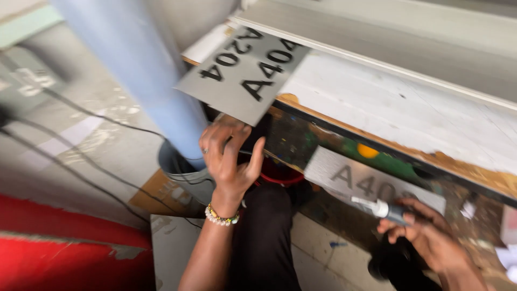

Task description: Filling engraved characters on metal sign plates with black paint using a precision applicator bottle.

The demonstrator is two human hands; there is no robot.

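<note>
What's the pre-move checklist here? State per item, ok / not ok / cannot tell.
1. Left hand grips the upper grey plate at its lower corner: ok.
2. Right hand holds the tube, nozzle toward the lower grey plate: ok.
3. Lower plate lies flat on the bench: cannot tell, blurred.
4. Adhesive on either plate: cannot tell.
5. Cables on the floor, apart from both hands: ok.
6. Blue pipe crowds the upper plate: not ok.
</note>
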